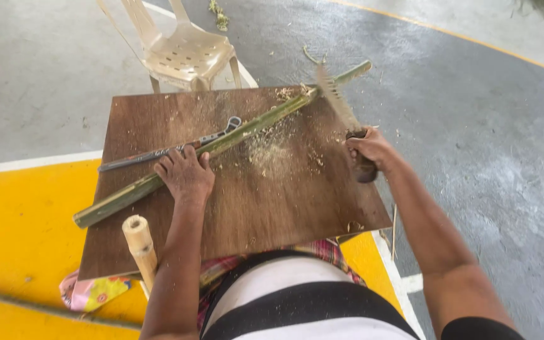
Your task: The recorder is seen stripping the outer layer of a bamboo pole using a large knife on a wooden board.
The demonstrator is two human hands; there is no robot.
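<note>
The green bamboo stalk (221, 143) lies slantwise across the brown board (266, 201) on our lap, and we pin it with our left hand (186, 174) pressed flat, fingers together on top, while our right hand (368, 150) is wrapped tight round the dark handle of the saw (338, 104) biting in near the far end. To cut well, we judge, we press down hard and saw evenly. We see no containers, only sawdust (271, 153), a knife (165, 150), a chair (184, 53).

Left hand (186, 175) flat, right hand (370, 148) fisted
</note>
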